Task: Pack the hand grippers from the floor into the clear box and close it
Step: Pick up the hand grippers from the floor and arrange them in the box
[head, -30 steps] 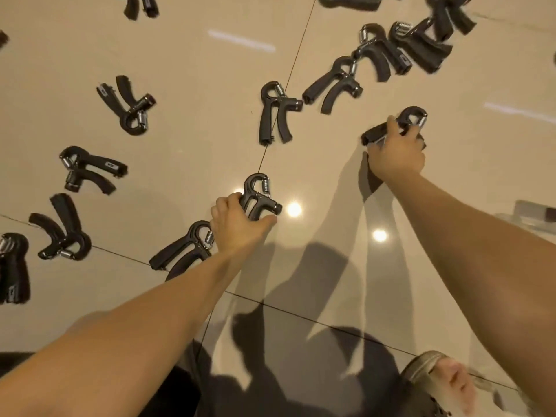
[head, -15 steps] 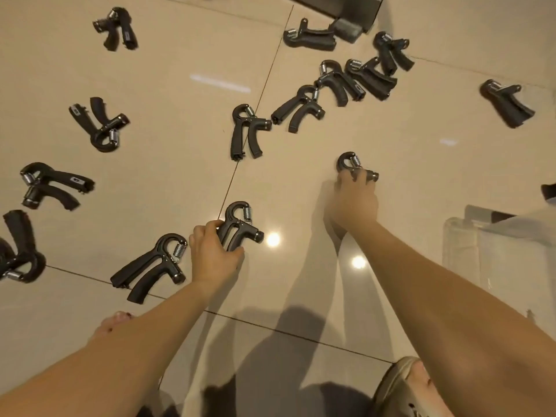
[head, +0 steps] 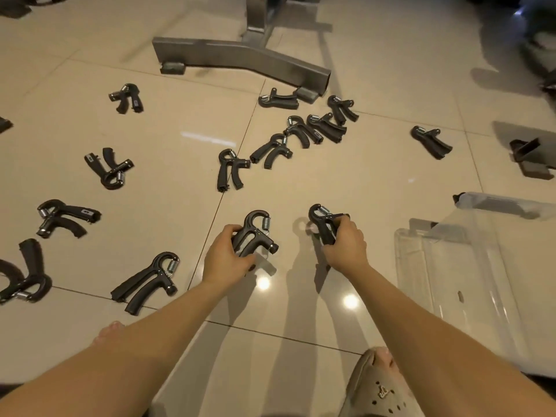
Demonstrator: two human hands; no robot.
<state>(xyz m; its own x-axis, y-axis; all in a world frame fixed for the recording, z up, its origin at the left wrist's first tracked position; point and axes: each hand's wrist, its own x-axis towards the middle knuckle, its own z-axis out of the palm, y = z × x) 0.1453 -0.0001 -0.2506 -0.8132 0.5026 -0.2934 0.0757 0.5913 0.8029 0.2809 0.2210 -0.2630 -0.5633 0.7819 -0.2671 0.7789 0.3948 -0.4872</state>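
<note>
Left hand [head: 224, 260] curled round hand gripper [head: 255, 233], right hand [head: 346, 246] gripping second gripper [head: 323, 219], loose grippers [head: 147, 281] strewn over floor [head: 361, 176], clear box [head: 451, 257] at right, metal frame [head: 240, 57] beyond.

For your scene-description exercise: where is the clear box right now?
In the head view, the clear box sits open on the floor at the right side, just right of the right hand, which grips a hand gripper.

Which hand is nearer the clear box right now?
Right. The right hand, gripping a hand gripper, is just left of the clear box, apart from it. The left hand, gripping a second hand gripper, is farther left.
</note>
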